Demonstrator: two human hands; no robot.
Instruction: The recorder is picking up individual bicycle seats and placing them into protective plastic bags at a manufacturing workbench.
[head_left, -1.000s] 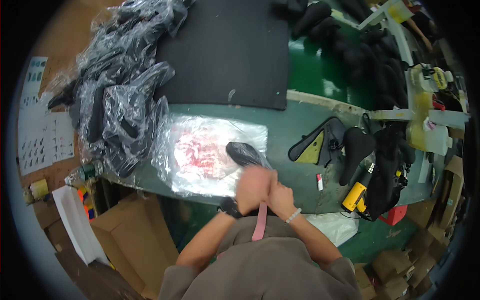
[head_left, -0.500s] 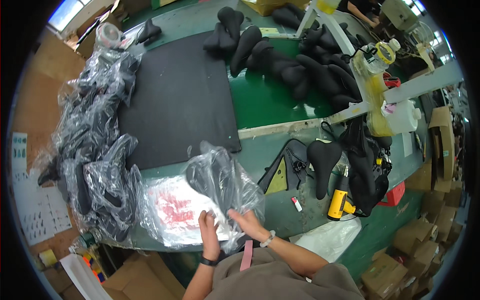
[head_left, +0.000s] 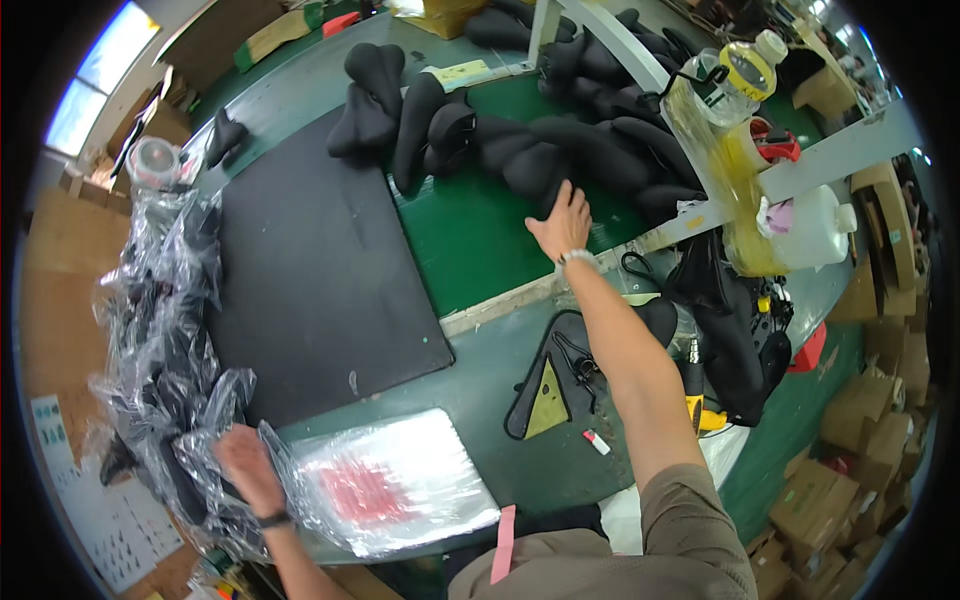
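Observation:
My right hand point(head_left: 563, 222) is stretched far out over the green surface, its fingers apart, with the fingertips at the near end of a black bicycle saddle point(head_left: 532, 172). It is not closed around the saddle. At the left, my left hand point(head_left: 248, 468) is by the row of saddles in clear plastic bags point(head_left: 165, 350). Its fingers are smeared by motion, so I cannot make out whether it grips anything. Between my arms, near the table's front edge, lies a stack of clear plastic bags point(head_left: 430, 470) with red print.
A black mat point(head_left: 310, 270) covers the left middle. More black saddles point(head_left: 375, 100) lie beyond it. Right of it are a black triangular piece point(head_left: 540, 385), a small red-and-white item point(head_left: 597, 442) and a partly hidden yellow heat gun point(head_left: 712, 420). A white frame point(head_left: 835, 165) holds bottles.
The bagged saddle that was between my hands is no longer there. My left hand has moved left to the bagged row; my right hand has reached forward to the bare saddles.

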